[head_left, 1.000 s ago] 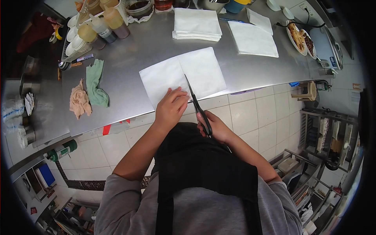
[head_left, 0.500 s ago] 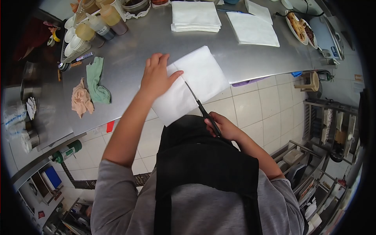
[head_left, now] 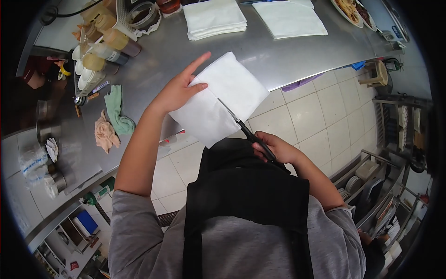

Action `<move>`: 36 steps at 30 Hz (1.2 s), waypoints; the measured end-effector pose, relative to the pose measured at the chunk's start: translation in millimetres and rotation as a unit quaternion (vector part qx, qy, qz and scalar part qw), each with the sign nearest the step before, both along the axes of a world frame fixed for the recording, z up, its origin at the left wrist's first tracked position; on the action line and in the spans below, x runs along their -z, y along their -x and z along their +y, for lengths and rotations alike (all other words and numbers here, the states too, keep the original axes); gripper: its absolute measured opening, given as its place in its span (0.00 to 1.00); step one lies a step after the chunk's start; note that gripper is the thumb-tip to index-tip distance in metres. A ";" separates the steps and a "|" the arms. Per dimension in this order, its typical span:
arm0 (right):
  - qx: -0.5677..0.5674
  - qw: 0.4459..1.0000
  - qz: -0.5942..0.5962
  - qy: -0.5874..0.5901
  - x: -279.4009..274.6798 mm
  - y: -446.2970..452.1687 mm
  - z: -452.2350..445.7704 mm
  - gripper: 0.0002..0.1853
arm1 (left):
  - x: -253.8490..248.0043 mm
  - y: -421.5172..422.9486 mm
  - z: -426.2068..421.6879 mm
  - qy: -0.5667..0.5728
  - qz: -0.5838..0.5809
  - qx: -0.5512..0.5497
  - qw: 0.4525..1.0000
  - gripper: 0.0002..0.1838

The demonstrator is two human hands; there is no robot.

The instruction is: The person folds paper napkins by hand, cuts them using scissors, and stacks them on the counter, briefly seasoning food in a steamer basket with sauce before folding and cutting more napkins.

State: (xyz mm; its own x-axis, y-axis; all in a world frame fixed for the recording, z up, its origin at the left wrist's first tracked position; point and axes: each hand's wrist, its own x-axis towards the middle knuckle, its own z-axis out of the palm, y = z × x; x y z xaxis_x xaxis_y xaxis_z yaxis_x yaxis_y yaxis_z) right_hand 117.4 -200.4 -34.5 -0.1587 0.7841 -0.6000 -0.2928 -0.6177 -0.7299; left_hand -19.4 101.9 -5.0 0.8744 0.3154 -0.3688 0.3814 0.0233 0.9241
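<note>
A white paper sheet [head_left: 232,86] lies partly on the steel counter, its lower part hanging past the front edge. My left hand [head_left: 181,90] grips its left side, thumb on top and index finger stretched out beyond the edge. In my right hand [head_left: 271,148] are black-handled scissors [head_left: 255,139], with the blades at the sheet's middle along a cut or crease line. Whether the blades are parted is hard to tell. Behind the sheet sits a stack of folded white sheets [head_left: 215,19].
More white sheets [head_left: 290,19] lie at the back right of the steel counter [head_left: 153,69], near food plates [head_left: 348,11]. Green [head_left: 118,111] and peach [head_left: 106,132] cloths lie left, below sauce bottles [head_left: 121,42]. Part of another person [head_left: 371,249] shows at lower right.
My left hand has gone from the sheet's near middle to its left side. The sheet has turned and come over the counter edge. My right hand with the scissors has shifted right.
</note>
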 end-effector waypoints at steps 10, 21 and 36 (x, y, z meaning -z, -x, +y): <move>-0.008 0.993 -0.034 -0.110 -59.2 -10.4 -10.1 0.19 | -95.1 -23.0 -8.6 -0.132 -0.054 0.184 0.973 0.26; 0.052 0.976 -0.069 -0.201 -89.4 -14.7 -37.3 0.18 | -169.2 -55.9 -30.7 -0.232 -0.097 0.269 0.930 0.27; 0.138 0.958 -0.070 -0.241 -101.9 -20.8 -78.0 0.12 | -218.7 -81.4 -86.9 -0.279 -0.116 0.302 0.904 0.29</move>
State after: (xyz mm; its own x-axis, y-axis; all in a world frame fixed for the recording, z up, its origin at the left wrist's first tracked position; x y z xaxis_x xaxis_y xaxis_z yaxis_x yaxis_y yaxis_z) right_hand 138.2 -278.4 67.5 0.1514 0.9757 -0.1583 -0.2743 -0.1124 -0.9551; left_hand 61.9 15.0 213.7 0.9825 -0.1655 -0.0851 -0.0364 -0.6193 0.7843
